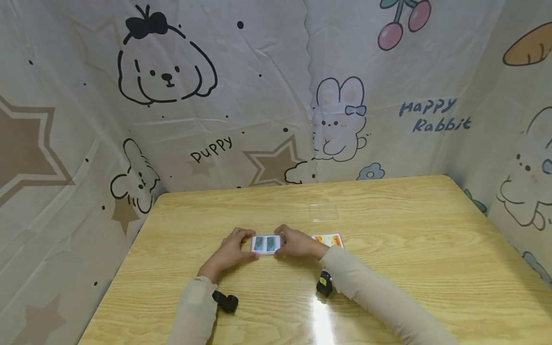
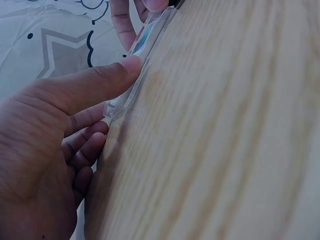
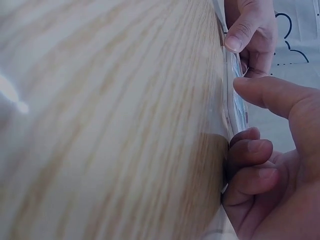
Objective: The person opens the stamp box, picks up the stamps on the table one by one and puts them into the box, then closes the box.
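A small block of white-bordered cards with two blue-green pictures on top (image 1: 266,244) lies on the table in a shallow clear plastic case (image 2: 116,106). At its left end my left hand (image 1: 231,249) grips the case, thumb on the near edge and fingers round the far side. My right hand (image 1: 298,242) holds the right end the same way, its thumb (image 3: 267,93) against the near edge. How many cards are in the case cannot be told. Both hands rest low, by the tabletop.
Partly behind my right wrist lies a card with a yellow and orange picture (image 1: 328,240). Farther back is a clear rectangular plastic piece, like a lid (image 1: 324,212). The wooden table (image 1: 388,215) meets a printed cloth (image 1: 258,72) at its back and sides.
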`<state>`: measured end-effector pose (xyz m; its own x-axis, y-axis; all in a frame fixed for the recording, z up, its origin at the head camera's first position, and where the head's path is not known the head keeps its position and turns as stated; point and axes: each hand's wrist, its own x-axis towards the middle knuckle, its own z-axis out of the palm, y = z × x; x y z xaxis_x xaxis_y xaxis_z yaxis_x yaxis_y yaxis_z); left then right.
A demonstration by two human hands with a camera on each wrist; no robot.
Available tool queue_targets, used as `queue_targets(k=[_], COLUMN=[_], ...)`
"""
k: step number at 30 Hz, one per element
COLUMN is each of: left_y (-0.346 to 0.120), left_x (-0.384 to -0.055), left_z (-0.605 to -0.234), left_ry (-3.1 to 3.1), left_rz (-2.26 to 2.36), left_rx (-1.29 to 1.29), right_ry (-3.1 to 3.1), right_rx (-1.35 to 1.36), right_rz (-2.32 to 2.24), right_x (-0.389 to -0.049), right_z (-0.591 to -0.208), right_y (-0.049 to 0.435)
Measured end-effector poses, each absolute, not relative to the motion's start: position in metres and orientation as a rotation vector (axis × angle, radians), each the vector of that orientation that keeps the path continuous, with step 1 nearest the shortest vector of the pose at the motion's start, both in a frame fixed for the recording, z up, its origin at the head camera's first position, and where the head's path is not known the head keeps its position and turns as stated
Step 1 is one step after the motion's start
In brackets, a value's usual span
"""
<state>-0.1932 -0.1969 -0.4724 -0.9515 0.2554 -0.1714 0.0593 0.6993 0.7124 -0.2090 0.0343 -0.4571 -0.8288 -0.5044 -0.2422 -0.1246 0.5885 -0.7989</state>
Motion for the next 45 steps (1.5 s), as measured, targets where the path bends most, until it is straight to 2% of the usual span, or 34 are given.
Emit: queue_targets(k=[45], left_y=[-0.1940], left_x=[-0.1916], left_z=[-0.4655], left_ry=[2.630], left_rz=[1.048], left_rx=[0.248], right_ry=[2.360], right_rx=[-0.491], right_rz=[-1.164], right_x=[-0.2080], right_z=[-0.4597], right_y=[0.0376])
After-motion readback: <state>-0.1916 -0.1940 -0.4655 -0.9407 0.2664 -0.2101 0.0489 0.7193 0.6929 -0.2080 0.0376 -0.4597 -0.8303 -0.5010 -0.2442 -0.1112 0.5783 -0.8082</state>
